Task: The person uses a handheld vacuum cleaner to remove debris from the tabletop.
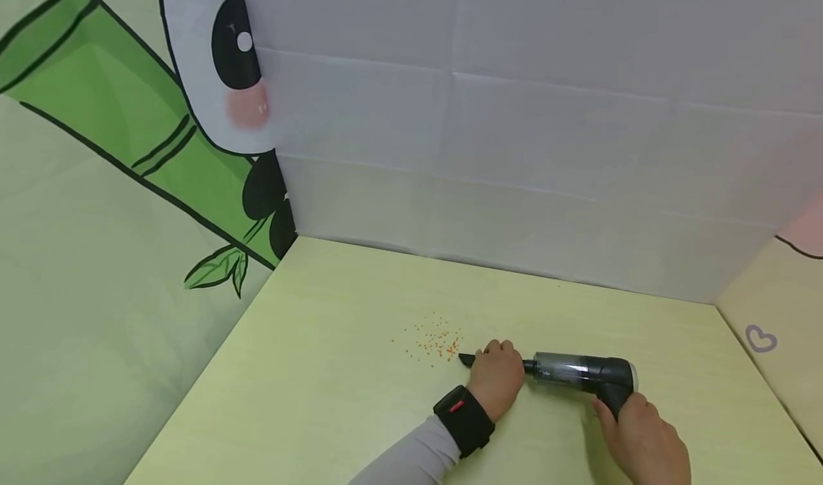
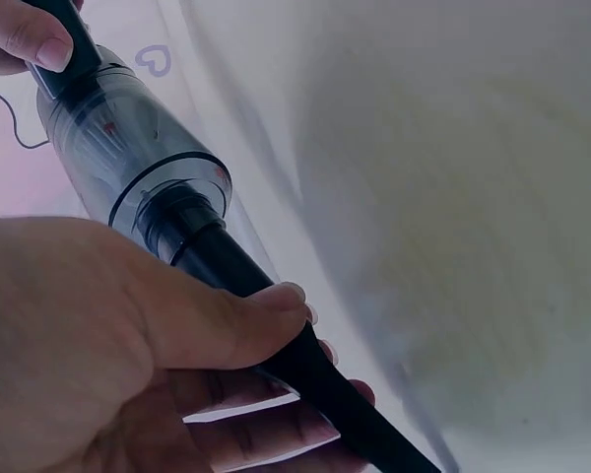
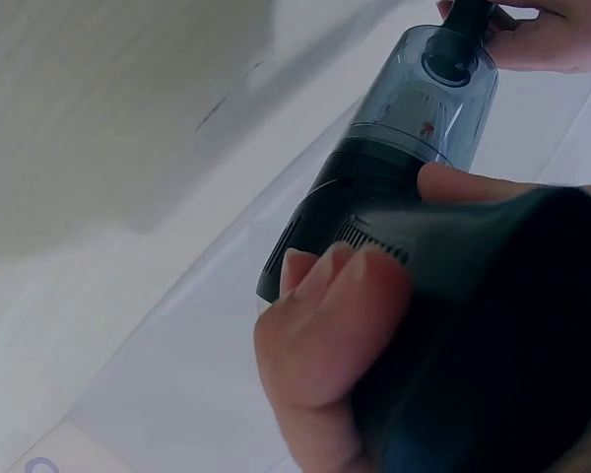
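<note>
A black handheld vacuum cleaner [image 1: 566, 371] with a clear dust chamber lies nearly level over the table. My right hand [image 1: 646, 438] grips its handle, fingers wrapped round it in the right wrist view. Around the black nozzle [image 2: 236, 261] at the front curl the thumb and fingers of my left hand [image 1: 498, 378]. The nozzle's slanted tip pokes out past the left hand, beside scattered orange crumbs [image 1: 444, 346] on the tabletop. A few reddish bits [image 3: 426, 129] show inside the clear chamber.
The pale yellow table [image 1: 308, 371] meets a whitish sheet wall [image 1: 514, 149] at the back. Printed panels with a green bamboo pattern [image 1: 128, 92] stand on the left, and another panel with a heart [image 1: 761, 338] on the right.
</note>
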Demonstrator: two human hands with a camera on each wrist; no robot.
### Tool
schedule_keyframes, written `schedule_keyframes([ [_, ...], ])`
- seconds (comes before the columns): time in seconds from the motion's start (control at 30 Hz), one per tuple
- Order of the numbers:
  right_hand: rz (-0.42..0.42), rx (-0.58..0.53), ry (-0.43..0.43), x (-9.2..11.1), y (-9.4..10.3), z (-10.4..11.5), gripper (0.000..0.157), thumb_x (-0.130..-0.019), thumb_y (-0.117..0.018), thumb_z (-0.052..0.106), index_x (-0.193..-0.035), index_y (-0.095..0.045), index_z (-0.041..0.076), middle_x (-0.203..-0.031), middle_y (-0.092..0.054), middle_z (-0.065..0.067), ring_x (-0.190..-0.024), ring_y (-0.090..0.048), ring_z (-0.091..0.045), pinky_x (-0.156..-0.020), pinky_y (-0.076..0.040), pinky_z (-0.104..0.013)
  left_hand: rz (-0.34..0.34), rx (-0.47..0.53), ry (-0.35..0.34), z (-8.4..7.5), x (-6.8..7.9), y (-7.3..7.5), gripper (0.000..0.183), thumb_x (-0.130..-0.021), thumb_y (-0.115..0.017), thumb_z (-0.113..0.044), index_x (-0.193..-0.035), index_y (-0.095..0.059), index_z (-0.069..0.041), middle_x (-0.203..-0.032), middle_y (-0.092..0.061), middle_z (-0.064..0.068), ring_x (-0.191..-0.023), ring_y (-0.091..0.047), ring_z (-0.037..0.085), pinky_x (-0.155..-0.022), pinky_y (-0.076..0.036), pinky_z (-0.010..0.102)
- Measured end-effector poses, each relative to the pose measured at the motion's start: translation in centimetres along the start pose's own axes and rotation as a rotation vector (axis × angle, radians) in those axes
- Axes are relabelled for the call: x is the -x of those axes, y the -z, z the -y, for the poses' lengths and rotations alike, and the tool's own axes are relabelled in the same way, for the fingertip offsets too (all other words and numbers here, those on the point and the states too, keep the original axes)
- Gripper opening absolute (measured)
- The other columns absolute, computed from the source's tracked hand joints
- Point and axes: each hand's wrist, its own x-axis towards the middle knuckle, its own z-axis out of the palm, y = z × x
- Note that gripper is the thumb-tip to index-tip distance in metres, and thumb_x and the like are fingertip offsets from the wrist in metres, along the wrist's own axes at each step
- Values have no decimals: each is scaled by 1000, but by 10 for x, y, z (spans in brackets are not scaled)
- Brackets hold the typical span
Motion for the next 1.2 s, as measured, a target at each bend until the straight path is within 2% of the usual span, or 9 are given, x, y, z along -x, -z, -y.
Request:
schedule_keyframes([
  [0.23,47,-6,2,-9,6,-1,73,-88,-43,61,-80,-45,-11,-63,-49,-14,-49,-48,-26,-40,-41,-41,-42,9,7,-1,-9,-5,13,-89,-60,-29,-84,-67,-19,-79,-56,0,-74,-56,14,-63,-53,25],
  [0.5,44,-4,0,-15,6,-4,70,-88,-43,61,-75,-44,-7,-61,-47,-11,-47,-45,-24,-38,-39,-37,53,30,20,-3,-15,0,14,-89,-60,-31,-90,-68,-19,-85,-58,1,-82,-58,15,-69,-54,26],
  [0.87,56,-6,0,-32,10,-7,74,-87,-41,64,-79,-44,-9,-63,-48,-12,-50,-46,-25,-40,-39,-38,19,17,40,-4,-29,-4,14,-89,-60,-30,-90,-69,-19,-85,-59,1,-82,-59,16,-69,-54,26],
  [1.2,61,-8,11,-44,10,-11,77,-87,-40,65,-83,-45,-11,-66,-51,-14,-52,-49,-26,-41,-40,-40,23,11,54,-4,-38,-6,14,-89,-60,-28,-91,-69,-18,-84,-58,1,-81,-58,16,-71,-55,25],
])
